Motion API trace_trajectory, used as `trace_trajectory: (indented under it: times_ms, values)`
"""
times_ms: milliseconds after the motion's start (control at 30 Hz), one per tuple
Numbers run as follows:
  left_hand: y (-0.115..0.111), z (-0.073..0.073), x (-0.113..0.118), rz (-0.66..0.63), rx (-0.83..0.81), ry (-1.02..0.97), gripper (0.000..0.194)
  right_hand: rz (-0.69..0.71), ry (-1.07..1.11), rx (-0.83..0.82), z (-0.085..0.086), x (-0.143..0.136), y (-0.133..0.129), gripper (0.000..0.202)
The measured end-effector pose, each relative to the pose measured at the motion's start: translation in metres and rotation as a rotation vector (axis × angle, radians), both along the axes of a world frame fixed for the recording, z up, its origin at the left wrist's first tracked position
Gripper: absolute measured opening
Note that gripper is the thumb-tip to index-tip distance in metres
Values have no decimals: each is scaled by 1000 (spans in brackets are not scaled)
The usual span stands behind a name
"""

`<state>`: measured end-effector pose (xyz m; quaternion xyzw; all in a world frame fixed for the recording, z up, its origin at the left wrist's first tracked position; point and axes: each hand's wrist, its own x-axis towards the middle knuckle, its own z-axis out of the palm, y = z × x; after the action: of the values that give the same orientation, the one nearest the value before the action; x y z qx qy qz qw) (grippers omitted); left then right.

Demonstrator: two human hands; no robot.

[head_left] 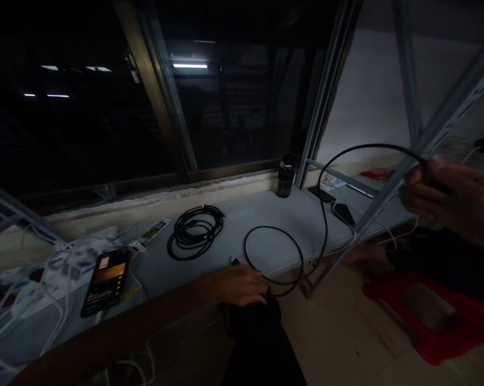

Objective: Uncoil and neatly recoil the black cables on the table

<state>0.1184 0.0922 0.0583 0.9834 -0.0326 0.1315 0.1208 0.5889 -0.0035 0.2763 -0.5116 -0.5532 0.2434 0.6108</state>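
Note:
My left hand (242, 287) is closed at the shelf's front edge, over a dark-clothed knee, with a black cable (272, 226) beside and under it; a light-tipped plug (234, 261) pokes out behind the knuckles. Raised at the right, my right hand (447, 193) grips the same cable, which arcs down to a loose loop on the grey shelf (258, 206). Left of that loop lies a coiled black cable (196, 233). Dim light hides the detail of both grips.
A lit phone (106, 281) lies at left among white cables and plastic wrap. A dark bottle (285, 176) stands by the window. Metal uprights (387, 187) cross at right, above a red stool (431, 321). Dark phones rest on the shelf's right part.

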Motion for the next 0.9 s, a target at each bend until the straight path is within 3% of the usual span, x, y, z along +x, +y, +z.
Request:
trace_trajectory:
  times_ms: [100, 200, 267, 333, 400, 467, 533, 600, 667, 733, 800, 900]
  values:
    - [-11, 19, -2, 53, -30, -81, 36, 249, 34, -96, -6, -9, 26, 64]
    - [-12, 36, 7, 100, -51, -76, 48, 413, 9, -117, -13, -30, 45, 65]
    - [-8, 33, 13, 69, 6, 15, 61, 501, 18, -134, -16, -48, 53, 63]
    - [-5, 21, 16, 29, 106, 123, 63, 571, 32, -160, -18, -64, 57, 64]
    - [-6, 8, 14, 2, 188, 187, 47, 615, 32, -158, -19, -74, 59, 63]
    - [-11, 8, 11, -15, 141, 161, 33, 650, 43, -145, -23, -79, 61, 60]
    - [-21, 23, 10, -7, -81, 51, 33, 668, 100, -138, -34, -83, 63, 57]
    - [-31, 51, 13, 77, -403, -96, 43, 657, 175, -150, -56, -89, 68, 56]
    - [-40, 79, 19, 258, -760, -255, 53, 605, 262, -190, -89, -103, 73, 57]
    - [-41, 97, 28, 430, -1172, -406, 61, 526, 391, -271, -132, -122, 75, 57]
    - [-36, 100, 34, 498, -1596, -538, 62, 455, 570, -374, -178, -145, 69, 59]
    - [-20, 79, 38, 533, -2039, -774, 46, 346, 809, -436, -243, -176, 42, 65]
